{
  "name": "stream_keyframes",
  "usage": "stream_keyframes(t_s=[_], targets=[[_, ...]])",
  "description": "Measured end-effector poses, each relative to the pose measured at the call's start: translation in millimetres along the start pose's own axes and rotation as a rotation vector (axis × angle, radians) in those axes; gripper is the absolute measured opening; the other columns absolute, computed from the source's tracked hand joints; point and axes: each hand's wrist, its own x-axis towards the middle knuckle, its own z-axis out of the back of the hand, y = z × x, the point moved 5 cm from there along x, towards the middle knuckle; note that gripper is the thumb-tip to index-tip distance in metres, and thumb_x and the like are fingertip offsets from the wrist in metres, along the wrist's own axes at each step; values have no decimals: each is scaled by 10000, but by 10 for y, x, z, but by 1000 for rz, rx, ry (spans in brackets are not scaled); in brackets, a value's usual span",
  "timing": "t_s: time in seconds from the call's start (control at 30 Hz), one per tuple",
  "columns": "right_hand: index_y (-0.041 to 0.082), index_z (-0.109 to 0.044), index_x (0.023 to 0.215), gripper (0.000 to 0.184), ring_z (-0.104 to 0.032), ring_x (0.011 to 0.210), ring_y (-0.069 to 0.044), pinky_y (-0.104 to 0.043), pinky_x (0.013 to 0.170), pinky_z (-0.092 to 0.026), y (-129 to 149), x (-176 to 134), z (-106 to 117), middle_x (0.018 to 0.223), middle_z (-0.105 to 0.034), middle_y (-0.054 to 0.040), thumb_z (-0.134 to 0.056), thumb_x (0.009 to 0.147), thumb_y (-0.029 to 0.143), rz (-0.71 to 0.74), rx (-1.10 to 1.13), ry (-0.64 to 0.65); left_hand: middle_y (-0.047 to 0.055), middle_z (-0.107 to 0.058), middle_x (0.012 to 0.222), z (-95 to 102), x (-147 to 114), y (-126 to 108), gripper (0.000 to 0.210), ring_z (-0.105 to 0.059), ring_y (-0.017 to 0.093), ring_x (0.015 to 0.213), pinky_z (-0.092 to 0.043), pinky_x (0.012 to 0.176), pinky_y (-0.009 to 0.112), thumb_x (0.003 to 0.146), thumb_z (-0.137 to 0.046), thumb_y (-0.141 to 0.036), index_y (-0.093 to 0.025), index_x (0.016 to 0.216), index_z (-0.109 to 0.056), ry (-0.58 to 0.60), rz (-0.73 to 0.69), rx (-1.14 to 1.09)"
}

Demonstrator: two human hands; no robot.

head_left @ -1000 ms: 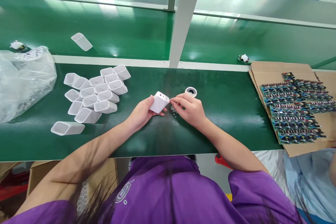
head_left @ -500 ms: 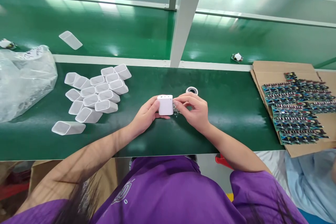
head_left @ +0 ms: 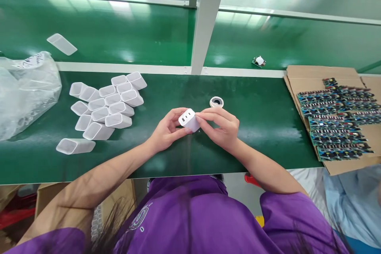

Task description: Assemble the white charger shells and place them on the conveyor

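A white charger housing with port slots on its end is held over the green bench, tilted so the ports face up and left. My left hand grips it from the left, thumb underneath and fingers behind. My right hand is closed in a pinch at the housing's upper right corner; whatever is between the fingertips is too small to make out. Just beyond the right hand lies a white ring-shaped piece with a dark centre. The small metallic bits on the bench are mostly hidden by the hands.
Several open white sleeves stand grouped at left beside a clear plastic bag. On the right, cardboard carries rows of circuit boards. A single sleeve and a small board lie behind. A metal post rises at the back.
The charger housing has turned from upright to tilted, bringing its port end into view. My left thumb has shifted to its lower edge. The right hand stays pinched at its right side.
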Motion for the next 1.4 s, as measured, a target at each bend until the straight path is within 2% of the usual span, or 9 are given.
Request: stream_keyframes(t_s=[0.2, 0.43, 0.57, 0.63, 0.77, 0.9, 1.03, 1.2, 1.4], targets=[[211, -708, 857, 112, -686, 662, -108, -208, 600, -584, -11, -26, -17, 804, -730, -7, -667, 832, 110, 83, 1, -29, 45, -651, 1050, 41, 2, 48, 454, -658, 168, 919, -594, 766, 296, 736, -784, -297, -231, 1115, -544, 29, -94, 54], [198, -689, 935, 132, -691, 665, -111, -193, 580, -575, 17, -62, -38, 823, -734, -28, -650, 851, 105, 232, -148, 10, 29, -655, 1029, 66, -27, 28, 436, -675, 160, 932, -593, 717, 243, 734, -783, -284, -232, 1084, -529, -48, -186, 192], [190, -667, 1072, 215, -717, 805, -146, -219, 698, -610, 65, -120, -80, 930, -742, -58, -606, 883, 108, 347, -258, 82, 43, -670, 1050, 98, -62, 25, 449, -683, 185, 965, -598, 718, 261, 727, -777, -322, -223, 1084, -523, -124, -172, 310], [179, -654, 1117, 252, -714, 885, -163, -238, 762, -614, 74, -139, -115, 986, -735, -76, -587, 889, 95, 343, -257, 121, 49, -677, 1041, 131, -74, 8, 455, -685, 191, 962, -598, 735, 272, 736, -757, -343, -213, 1106, -526, -171, -168, 370], [227, -682, 1049, 204, -691, 821, -127, -239, 737, -606, 5, -113, -157, 934, -714, -31, -584, 904, 124, 83, 11, 150, 60, -687, 1036, 155, -67, -45, 418, -672, 167, 910, -571, 762, 259, 811, -639, -334, -188, 1190, -540, -162, -155, 449], [237, -699, 1043, 164, -636, 728, -100, -226, 650, -582, -141, -121, -254, 899, -658, -19, -624, 897, 238, -294, 338, 240, 44, -682, 1013, 147, -52, -43, 392, -644, 130, 753, -536, 661, 227, 850, -544, -319, -183, 1218, -552, -127, -62, 520], [223, -698, 1037, 228, -607, 712, -106, -240, 648, -566, -226, -190, -358, 826, -618, -5, -683, 851, 355, -545, 595, 332, 39, -684, 957, 123, -46, -8, 381, -664, 132, 673, -545, 606, 236, 882, -496, -391, -178, 1196, -533, -94, 17, 480], [206, -697, 979, 290, -619, 714, -119, -256, 665, -563, -247, -251, -403, 796, -652, -2, -746, 785, 416, -731, 730, 358, 12, -692, 809, 117, -32, -2, 377, -647, 113, 552, -489, 513, 199, 894, -492, -466, -172, 1124, -544, -69, 19, 532], [194, -706, 937, 297, -658, 748, -135, -281, 715, -578, -238, -271, -411, 837, -697, -19, -762, 766, 431, -817, 797, 344, 19, -709, 842, 114, -27, -59, 323, -628, 107, 609, -482, 578, 209, 897, -469, -416, -170, 1076, -577, -70, -84, 662]])
